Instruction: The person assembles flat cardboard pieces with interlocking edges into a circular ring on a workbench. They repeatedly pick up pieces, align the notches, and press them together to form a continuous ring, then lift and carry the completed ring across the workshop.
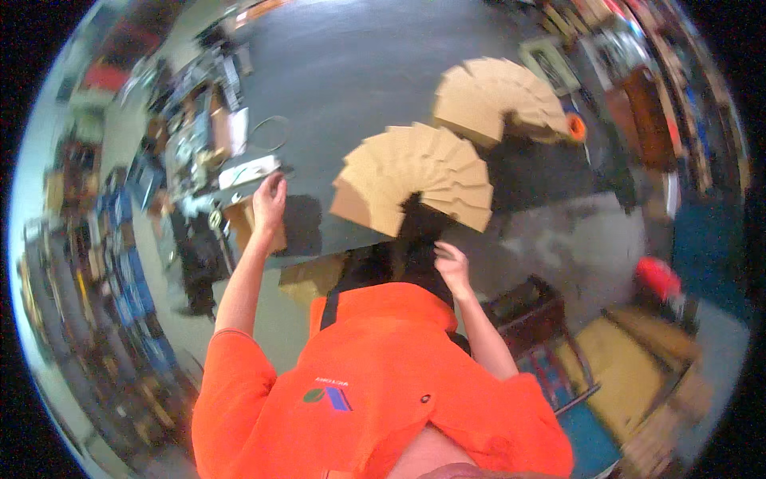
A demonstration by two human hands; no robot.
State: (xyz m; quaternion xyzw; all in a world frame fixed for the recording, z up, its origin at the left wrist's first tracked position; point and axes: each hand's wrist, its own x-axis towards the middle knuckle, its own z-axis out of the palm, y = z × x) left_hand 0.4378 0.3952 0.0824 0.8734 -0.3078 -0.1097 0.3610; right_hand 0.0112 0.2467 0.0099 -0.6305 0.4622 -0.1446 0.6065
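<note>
My left hand [270, 203] is at the left edge of the dark table, beside a white, box-like object [249, 172]. Its fingers are drawn together; a small dark shape shows at the tips, too blurred to name. My right hand [452, 267] hovers by the table's front edge, fingers loosely bent and a little apart, with nothing visible in them. Between and beyond my hands lies a fan of overlapping tan cardboard pieces [415, 164]. A second, similar cardboard fan [499, 92] spreads farther back to the right.
An orange tape roll [575, 128] lies beside the far fan. A thin loop [270, 133] rests near the left edge, where tools and parts crowd together. Dark-framed furniture [531, 319] stands close to my right arm. A red object [658, 277] is farther right.
</note>
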